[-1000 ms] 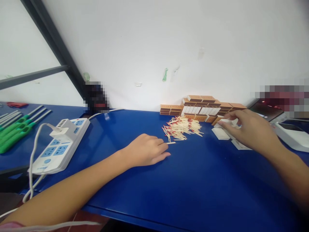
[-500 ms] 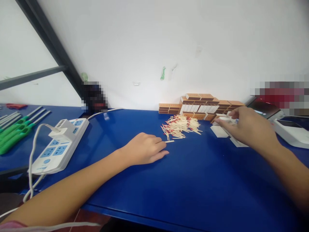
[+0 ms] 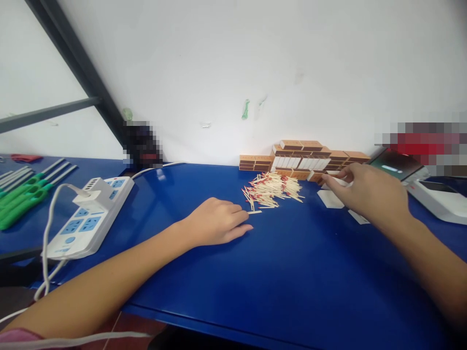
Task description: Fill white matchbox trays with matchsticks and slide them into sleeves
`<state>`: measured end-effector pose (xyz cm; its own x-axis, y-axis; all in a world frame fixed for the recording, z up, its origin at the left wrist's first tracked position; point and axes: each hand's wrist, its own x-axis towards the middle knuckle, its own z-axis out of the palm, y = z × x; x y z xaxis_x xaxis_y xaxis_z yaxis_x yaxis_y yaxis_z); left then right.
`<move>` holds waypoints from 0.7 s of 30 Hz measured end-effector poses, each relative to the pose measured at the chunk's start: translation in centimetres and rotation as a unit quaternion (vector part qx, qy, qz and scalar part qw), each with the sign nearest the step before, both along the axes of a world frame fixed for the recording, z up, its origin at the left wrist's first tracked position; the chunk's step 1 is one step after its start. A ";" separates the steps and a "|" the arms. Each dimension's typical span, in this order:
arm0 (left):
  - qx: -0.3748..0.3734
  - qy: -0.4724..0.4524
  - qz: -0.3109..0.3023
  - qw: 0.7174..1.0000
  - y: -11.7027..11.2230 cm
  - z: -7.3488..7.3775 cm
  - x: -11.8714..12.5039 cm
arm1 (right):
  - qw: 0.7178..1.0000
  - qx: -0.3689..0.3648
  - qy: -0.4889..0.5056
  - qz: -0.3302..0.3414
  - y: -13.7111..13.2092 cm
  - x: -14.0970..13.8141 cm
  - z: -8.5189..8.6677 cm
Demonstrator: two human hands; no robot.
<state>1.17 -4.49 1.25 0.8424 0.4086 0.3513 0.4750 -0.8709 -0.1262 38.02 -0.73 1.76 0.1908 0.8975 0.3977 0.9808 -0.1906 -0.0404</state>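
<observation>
My left hand (image 3: 217,222) rests on the blue table (image 3: 255,272) with its fingers curled, fingertips at a single match (image 3: 254,212) just short of the heap of red-tipped matches (image 3: 272,189). My right hand (image 3: 368,194) lies over several white matchbox trays (image 3: 330,198), its fingers closed on one of them near the brown matchbox stack (image 3: 304,163) along the wall. The tray under the palm is mostly hidden.
A white power strip (image 3: 91,216) with a plugged charger and cable lies at the left, green-handled tools (image 3: 25,197) beyond it. A phone (image 3: 396,165) and a white device (image 3: 440,199) sit at the far right. A dark metal frame (image 3: 76,63) slants up the wall.
The right hand has drawn slightly back and left over the white trays. The left hand has stayed almost in place by the single match.
</observation>
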 end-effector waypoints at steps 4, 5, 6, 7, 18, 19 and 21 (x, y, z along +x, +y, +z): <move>-0.004 -0.002 0.007 1.000 0.0 0.1 0.0 | 1.000 -0.026 0.004 -0.014 0.0 0.0 0.0; -0.004 -0.002 0.008 1.000 0.0 0.1 0.0 | 1.000 -0.025 0.004 -0.006 -0.1 0.0 0.2; -0.005 -0.002 0.008 1.000 0.0 0.2 -0.1 | 1.000 -0.022 0.002 -0.001 -0.2 0.0 0.4; -0.004 -0.002 0.008 1.000 0.0 0.2 -0.1 | 1.000 -0.018 -0.001 0.002 -0.4 0.0 0.6; -0.091 -0.116 0.040 0.988 -0.2 0.2 0.1 | 0.896 0.023 0.161 0.414 -6.2 -6.9 2.3; -0.111 -0.120 0.044 0.986 -0.3 0.2 0.2 | 0.866 -0.032 0.169 0.470 -6.8 -8.0 1.9; -0.140 -0.103 0.038 0.984 -0.4 0.3 0.3 | 0.821 -0.097 0.183 0.532 -7.6 -9.6 0.9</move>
